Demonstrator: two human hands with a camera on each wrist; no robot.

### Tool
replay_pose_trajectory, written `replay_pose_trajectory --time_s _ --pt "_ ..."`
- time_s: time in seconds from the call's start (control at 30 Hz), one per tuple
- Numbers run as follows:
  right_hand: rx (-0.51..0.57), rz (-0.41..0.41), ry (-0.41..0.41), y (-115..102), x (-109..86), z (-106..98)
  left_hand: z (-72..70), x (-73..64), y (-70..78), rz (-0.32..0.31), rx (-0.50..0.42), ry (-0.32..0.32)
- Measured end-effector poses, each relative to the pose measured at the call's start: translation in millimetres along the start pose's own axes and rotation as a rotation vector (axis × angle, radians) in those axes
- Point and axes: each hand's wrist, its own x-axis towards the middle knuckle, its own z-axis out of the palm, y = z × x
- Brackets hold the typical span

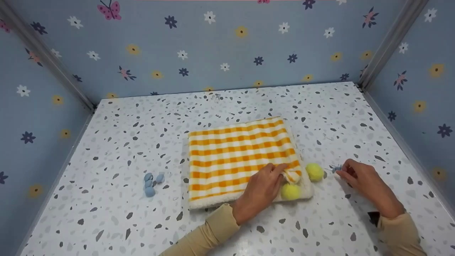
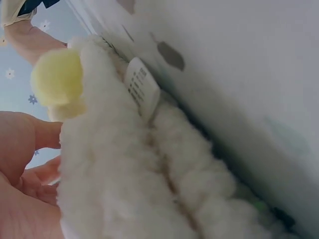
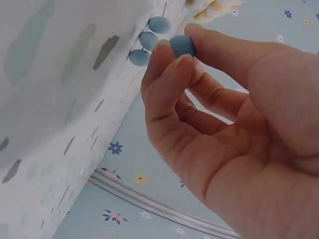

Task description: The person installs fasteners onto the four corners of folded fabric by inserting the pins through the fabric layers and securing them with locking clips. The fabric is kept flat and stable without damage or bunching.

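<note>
A folded fleece blanket (image 1: 238,153) in yellow and white check, with a fluffy white underside (image 2: 109,149), lies in the middle of the table. At its near right corner my left hand (image 1: 261,190) pinches the bunched checked cloth. One fuzzy yellow pom-pom (image 1: 291,192) sits on the fleece just below the fingers, and a second pom-pom (image 1: 315,172) is beside the right edge. Right of that, my right hand (image 1: 364,181) holds a small round blue knob (image 3: 182,46) between thumb and fingertips. Several similar blue knobs (image 3: 159,25) are close by, one with a thin pin-like shaft.
More small blue knobs (image 1: 149,185) lie loose on the speckled table (image 1: 117,149) to the left of the blanket. Flowered panels (image 1: 227,46) enclose the back and both sides. A white printed tag (image 2: 142,87) sticks out from the fleece edge.
</note>
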Motion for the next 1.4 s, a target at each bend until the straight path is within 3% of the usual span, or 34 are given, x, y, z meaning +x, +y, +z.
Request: replay_pose_trajectory --time_s 0.17,0.33,0.47,0.67,0.83,0.97,1.13,1.4 --pt "0.028 0.009 -0.066 -4 2.0 -3 -1.9 2.1 0.6 -0.068 -0.054 -0.016" --pt "0.087 -0.051 -0.107 -11 2.7 -3 -4.3 2.2 0.6 -0.071 -0.08 -0.042" --pt "0.14 -0.122 -0.094 -21 3.3 -1 -5.1 2.7 0.2 -0.059 -0.087 -0.027" --pt "0.195 -0.158 -0.059 -33 4.7 1 -3.8 3.0 -2.6 -0.038 -0.109 0.034" --pt "0.245 -0.193 -0.012 -39 5.7 4 -4.5 1.5 -5.3 -0.031 -0.125 0.003" --pt "0.288 -0.207 -0.004 -46 7.0 8 -4.7 0.9 -5.7 -0.053 -0.102 0.001" --pt "0.313 -0.255 -0.013 -57 9.3 9 -4.2 2.2 -5.0 -0.079 -0.052 0.052" --pt "0.287 -0.411 -0.02 -77 22.0 12 -10.8 6.1 -4.3 -0.143 -0.184 0.064"
